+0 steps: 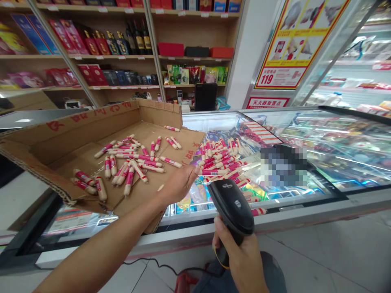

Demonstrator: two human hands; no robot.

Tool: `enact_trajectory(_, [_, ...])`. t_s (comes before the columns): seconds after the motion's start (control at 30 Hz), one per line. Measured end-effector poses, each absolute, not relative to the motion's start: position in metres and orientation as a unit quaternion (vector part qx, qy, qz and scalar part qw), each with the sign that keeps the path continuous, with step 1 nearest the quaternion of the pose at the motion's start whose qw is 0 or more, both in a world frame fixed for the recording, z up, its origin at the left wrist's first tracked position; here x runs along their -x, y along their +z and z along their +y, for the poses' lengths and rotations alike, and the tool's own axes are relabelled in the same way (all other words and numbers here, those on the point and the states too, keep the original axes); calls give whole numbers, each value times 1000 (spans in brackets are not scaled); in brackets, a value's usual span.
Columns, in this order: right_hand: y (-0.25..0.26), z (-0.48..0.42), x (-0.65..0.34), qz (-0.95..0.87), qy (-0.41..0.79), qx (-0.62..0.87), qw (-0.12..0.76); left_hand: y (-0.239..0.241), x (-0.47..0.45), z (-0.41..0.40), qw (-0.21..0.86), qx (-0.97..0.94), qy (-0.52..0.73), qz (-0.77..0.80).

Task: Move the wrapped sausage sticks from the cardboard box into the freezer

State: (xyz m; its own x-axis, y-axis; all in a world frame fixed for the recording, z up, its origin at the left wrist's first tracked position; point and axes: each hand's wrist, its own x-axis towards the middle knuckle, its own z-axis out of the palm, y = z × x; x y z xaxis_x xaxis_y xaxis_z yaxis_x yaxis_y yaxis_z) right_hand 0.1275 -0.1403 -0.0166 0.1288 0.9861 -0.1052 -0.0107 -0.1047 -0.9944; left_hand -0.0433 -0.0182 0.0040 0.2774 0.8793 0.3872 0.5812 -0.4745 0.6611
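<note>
The left hand (179,184) is loosely open, fingers together, arm stretched forward over the front flap of the cardboard box (61,134). Its tips are just beside the sausages (218,160) heaped on the freezer lid (336,154) (touching one or not, I cannot tell). The right hand (244,258) is clenched round the handle of a black barcode scanner (232,205), held low before the freezer.

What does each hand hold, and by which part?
The right hand grips the black scanner by its handle; the left hand is open, holding nothing.

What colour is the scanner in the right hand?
The scanner is black; the head view shows it best.
</note>
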Motion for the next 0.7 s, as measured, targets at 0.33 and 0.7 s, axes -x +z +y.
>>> enact_trajectory(0.33, [-22, -136, -131, -443, 503, 550, 498, 4, 42, -19, 219, -761, 397, 464])
enact_trajectory(0.7, [-27, -135, -130, -434, 517, 534, 509, 8, 41, -20, 206, -759, 400, 471])
